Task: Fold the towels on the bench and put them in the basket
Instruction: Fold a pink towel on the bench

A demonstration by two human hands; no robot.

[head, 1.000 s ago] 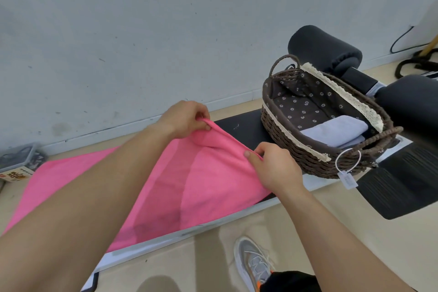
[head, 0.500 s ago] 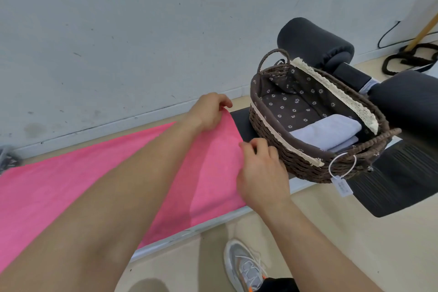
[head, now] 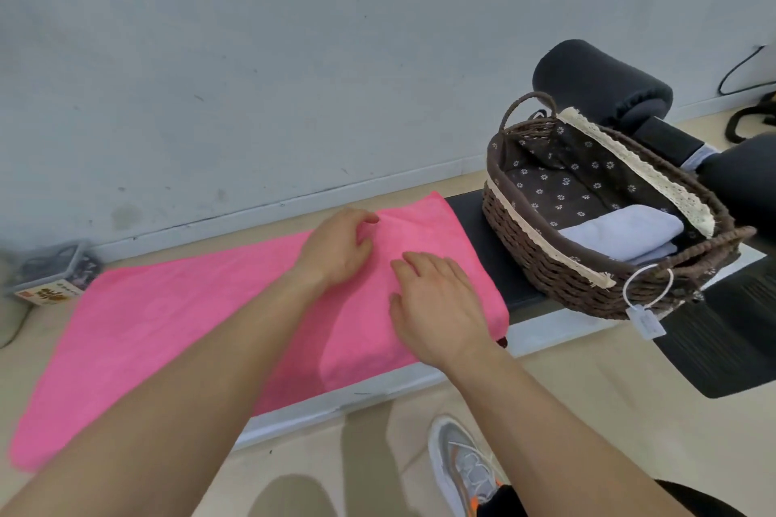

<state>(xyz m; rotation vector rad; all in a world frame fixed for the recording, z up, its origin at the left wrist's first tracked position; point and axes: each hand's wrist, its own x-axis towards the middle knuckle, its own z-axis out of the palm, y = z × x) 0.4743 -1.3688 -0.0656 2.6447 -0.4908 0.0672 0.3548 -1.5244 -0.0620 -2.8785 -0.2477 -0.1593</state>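
A pink towel point(head: 176, 319) lies spread flat along the black bench point(head: 483, 239). My left hand point(head: 336, 250) rests on its right part with the fingers bent loosely against the cloth. Beside it, my right hand point(head: 436, 302) presses flat on the towel near its right edge. To the right on the bench stands a brown wicker basket point(head: 546, 264) with a dotted lining. A folded pale lilac towel point(head: 625, 233) lies inside the basket.
A grey wall runs close behind the bench. Black padded rollers point(head: 600, 84) and a black mat point(head: 735, 348) sit at the right. A small box point(head: 50, 292) lies on the floor at far left. My shoe point(head: 462, 462) stands below the bench's front edge.
Both hands carried the towel's lifted edge to the right, laid it flat and let go. They now rest on top of the cloth.
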